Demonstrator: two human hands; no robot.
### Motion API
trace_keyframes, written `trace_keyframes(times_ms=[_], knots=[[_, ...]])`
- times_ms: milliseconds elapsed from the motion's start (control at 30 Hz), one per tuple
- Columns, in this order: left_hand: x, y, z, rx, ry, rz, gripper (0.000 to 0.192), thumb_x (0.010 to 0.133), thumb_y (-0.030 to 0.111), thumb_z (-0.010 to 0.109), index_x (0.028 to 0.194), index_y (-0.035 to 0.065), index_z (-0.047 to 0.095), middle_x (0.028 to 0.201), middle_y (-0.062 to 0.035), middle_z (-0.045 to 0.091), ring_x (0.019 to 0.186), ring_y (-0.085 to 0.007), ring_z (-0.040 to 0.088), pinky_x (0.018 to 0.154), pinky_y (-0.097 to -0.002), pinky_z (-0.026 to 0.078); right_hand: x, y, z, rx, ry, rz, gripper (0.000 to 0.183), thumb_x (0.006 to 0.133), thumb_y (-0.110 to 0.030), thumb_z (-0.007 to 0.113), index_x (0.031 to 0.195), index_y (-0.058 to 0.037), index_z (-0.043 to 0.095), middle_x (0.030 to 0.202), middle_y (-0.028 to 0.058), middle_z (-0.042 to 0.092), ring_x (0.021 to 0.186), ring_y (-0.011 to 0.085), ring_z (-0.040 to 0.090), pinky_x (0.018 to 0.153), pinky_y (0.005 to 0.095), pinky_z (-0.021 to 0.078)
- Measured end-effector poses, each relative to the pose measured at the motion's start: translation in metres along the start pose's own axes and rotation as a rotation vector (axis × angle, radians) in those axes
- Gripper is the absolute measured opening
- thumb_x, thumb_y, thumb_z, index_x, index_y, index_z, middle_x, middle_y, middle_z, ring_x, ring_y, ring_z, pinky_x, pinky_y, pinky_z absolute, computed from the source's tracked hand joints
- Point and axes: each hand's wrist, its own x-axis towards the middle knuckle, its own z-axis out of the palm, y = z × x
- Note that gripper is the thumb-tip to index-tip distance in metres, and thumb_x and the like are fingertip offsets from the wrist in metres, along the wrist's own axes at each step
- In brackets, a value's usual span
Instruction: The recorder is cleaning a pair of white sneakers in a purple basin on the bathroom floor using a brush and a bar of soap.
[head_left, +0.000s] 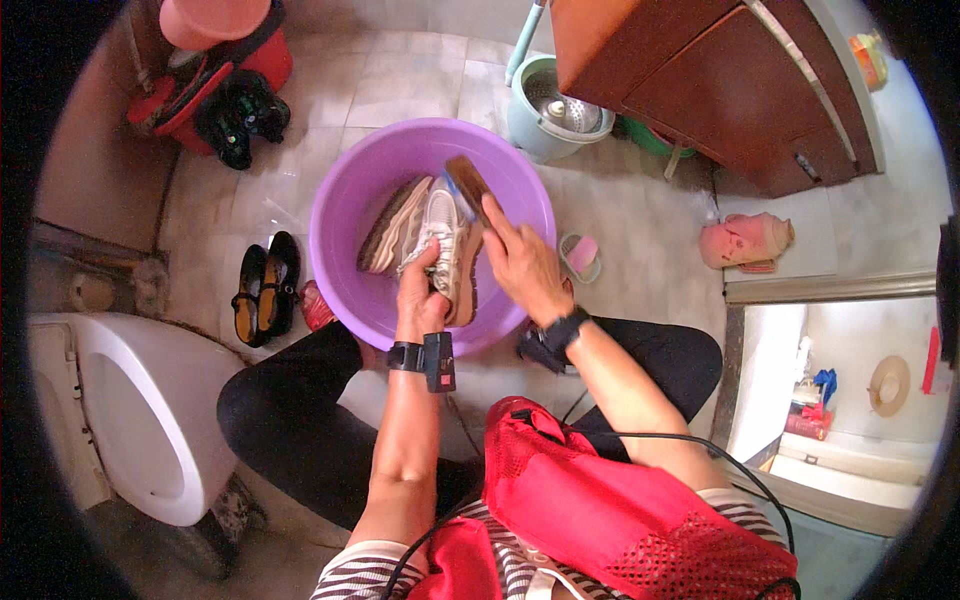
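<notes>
A light-coloured lace-up sneaker (442, 225) is gripped at its heel end by my left hand (421, 289), inside a purple plastic basin (337, 202). My right hand (521, 266) holds a wooden-backed scrub brush (469, 184) with blue bristles. The brush is at the sneaker's toe end, slightly to its right; contact with the upper cannot be made out. The other sneaker (394, 225) lies tilted in the basin, left of the held one, its sole side showing.
Black strap shoes (281, 281) stand left of the basin, near a toilet (157, 420). A mop bucket (559, 112) and a wooden cabinet (675, 82) are at the upper right. A soap dish (581, 257) lies right of the basin. Red tubs (266, 64) are upper left.
</notes>
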Motion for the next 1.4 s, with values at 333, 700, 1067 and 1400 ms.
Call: trace_keyframes(times_ms=[333,700,1067,1400], knots=[[0.007,-0.009,0.001,0.025,0.005,-0.003,0.032,0.087,0.008,0.065,0.116,-0.0029,0.057,0.106,-0.0152,0.065,0.093,-0.0280,0.065,0.083,-0.0381,0.055,0.019,-0.003,-0.003,-0.030,0.034,-0.010,0.048,0.093,-0.028,0.055,0.140,-0.0282,0.044,0.075,0.0210,0.057,0.066,0.0410,0.059,0.057,0.0491,0.0477],[0.011,-0.019,-0.009,0.060,-0.028,0.044,0.034,0.086,-0.003,0.061,0.120,-0.0053,0.054,0.110,-0.0147,0.063,0.097,-0.0270,0.064,0.087,-0.0374,0.054,0.027,-0.001,-0.006,-0.018,-0.023,0.052,0.046,0.093,-0.031,0.053,0.138,-0.0266,0.047,0.077,0.0226,0.059,0.067,0.0441,0.059,0.061,0.0503,0.0493],[-0.003,-0.016,0.007,0.364,0.099,0.293,0.039,0.077,-0.005,0.070,0.115,-0.0073,0.058,0.108,-0.0131,0.065,0.091,-0.0230,0.065,0.082,-0.0322,0.054,0.008,0.011,-0.019,-0.109,-0.125,0.049,0.044,0.093,-0.030,0.054,0.136,-0.0218,0.049,0.075,0.0232,0.060,0.064,0.0418,0.060,0.057,0.0502,0.0487],[0.020,0.006,-0.019,-0.087,-0.033,0.046,0.026,0.091,0.014,0.061,0.114,0.0013,0.059,0.102,-0.0114,0.067,0.089,-0.0269,0.066,0.078,-0.0389,0.055,-0.044,-0.019,0.024,0.111,0.102,-0.057,0.051,0.091,-0.017,0.058,0.141,-0.0192,0.045,0.074,0.0223,0.056,0.072,0.0407,0.059,0.065,0.0475,0.0480]])
